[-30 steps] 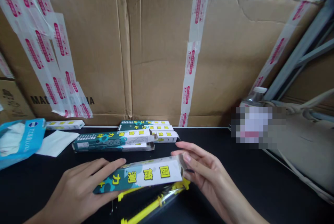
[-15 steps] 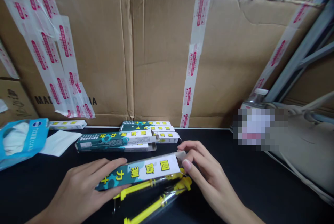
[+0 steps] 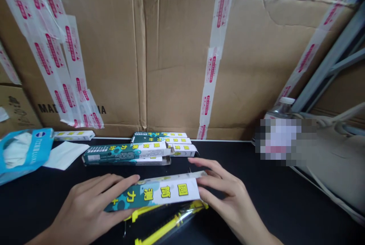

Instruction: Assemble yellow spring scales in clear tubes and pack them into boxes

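Note:
A long green and white carton (image 3: 159,193) with yellow characters is held low over the black table (image 3: 270,199). My left hand (image 3: 85,207) grips its left end, fingers wrapped along the side. My right hand (image 3: 228,195) is closed on its right end, fingertips pressed on the end flap. Under the carton lie two yellow tube-shaped instruments (image 3: 168,224) in clear wrap.
A stack of the same cartons (image 3: 128,153) and more behind it (image 3: 171,142) lie near the taped cardboard wall (image 3: 176,66). A blue tissue pack (image 3: 23,153) and white tissue (image 3: 64,154) sit at left. A bottle (image 3: 281,106) and beige bag (image 3: 333,153) stand at right.
My right hand's fingers moved from beside the carton's open end onto it, pressing the flap. The carton shifted slightly right and lower.

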Action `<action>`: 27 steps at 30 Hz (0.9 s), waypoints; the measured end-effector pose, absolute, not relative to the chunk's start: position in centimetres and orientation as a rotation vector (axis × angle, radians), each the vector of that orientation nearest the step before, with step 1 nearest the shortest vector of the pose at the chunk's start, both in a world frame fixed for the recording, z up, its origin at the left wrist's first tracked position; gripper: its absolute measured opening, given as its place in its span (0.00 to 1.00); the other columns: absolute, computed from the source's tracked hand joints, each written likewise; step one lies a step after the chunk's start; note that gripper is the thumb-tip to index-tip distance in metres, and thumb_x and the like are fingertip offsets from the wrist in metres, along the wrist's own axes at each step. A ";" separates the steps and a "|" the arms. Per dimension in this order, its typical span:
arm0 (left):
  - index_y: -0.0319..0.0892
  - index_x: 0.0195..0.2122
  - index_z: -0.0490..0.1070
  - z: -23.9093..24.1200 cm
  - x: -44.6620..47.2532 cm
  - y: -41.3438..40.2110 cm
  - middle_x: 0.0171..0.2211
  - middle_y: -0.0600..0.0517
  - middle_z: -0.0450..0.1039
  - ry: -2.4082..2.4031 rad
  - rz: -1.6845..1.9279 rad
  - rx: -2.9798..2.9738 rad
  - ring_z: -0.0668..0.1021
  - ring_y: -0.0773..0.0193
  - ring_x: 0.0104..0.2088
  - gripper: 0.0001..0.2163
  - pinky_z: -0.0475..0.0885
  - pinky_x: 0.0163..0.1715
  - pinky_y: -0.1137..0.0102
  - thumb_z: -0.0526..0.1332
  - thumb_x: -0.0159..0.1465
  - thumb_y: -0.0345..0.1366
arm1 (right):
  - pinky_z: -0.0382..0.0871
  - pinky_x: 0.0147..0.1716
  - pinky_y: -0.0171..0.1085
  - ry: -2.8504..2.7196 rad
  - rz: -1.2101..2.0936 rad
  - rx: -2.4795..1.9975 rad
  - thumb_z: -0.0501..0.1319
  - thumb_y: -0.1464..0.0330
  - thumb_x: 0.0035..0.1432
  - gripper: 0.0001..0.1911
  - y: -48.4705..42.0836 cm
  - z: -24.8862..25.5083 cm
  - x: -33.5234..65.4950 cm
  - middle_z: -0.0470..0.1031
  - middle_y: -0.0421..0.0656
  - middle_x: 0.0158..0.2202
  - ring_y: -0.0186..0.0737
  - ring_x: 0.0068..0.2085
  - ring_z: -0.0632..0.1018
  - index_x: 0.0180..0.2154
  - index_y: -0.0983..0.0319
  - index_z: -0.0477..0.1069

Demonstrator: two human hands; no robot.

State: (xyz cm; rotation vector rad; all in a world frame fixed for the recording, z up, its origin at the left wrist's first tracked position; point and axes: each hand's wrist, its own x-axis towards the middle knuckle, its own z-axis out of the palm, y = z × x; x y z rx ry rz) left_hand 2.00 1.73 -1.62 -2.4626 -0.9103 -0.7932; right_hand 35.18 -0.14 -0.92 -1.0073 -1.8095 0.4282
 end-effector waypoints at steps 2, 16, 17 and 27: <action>0.51 0.59 0.70 -1.7 1.8 1.6 0.39 0.54 0.84 -0.941 -0.781 -2.469 0.86 0.62 0.34 0.19 0.81 0.35 0.68 0.56 0.73 0.52 | 0.78 0.41 0.45 -1.834 0.505 -1.026 0.66 0.68 0.63 0.08 -0.3 -0.7 35.0 0.82 0.50 0.52 0.54 0.46 0.84 0.32 0.56 0.84; 0.52 0.56 0.71 -2.4 2.1 2.9 0.44 0.50 0.84 -1.275 -0.753 -2.285 0.87 0.48 0.40 0.22 0.84 0.31 0.56 0.54 0.70 0.58 | 0.82 0.33 0.32 -0.823 0.863 -0.755 0.75 0.59 0.53 0.13 3.2 0.4 39.9 0.85 0.42 0.31 0.39 0.31 0.85 0.36 0.60 0.81; 0.52 0.57 0.70 -2.4 2.1 3.0 0.45 0.49 0.83 -1.309 -0.716 -2.275 0.87 0.47 0.40 0.21 0.83 0.29 0.57 0.54 0.70 0.57 | 0.81 0.34 0.30 -0.794 0.852 -0.746 0.75 0.60 0.53 0.12 3.6 0.4 40.7 0.85 0.41 0.30 0.37 0.31 0.85 0.35 0.60 0.81; 0.42 0.53 0.69 -2.4 1.7 3.5 0.43 0.44 0.74 -1.231 -0.630 -2.329 0.84 0.49 0.39 0.16 0.80 0.35 0.53 0.49 0.74 0.46 | 0.81 0.37 0.38 -0.924 1.181 -0.775 0.76 0.60 0.54 0.15 1.8 -0.1 37.3 0.86 0.48 0.37 0.43 0.34 0.85 0.38 0.62 0.80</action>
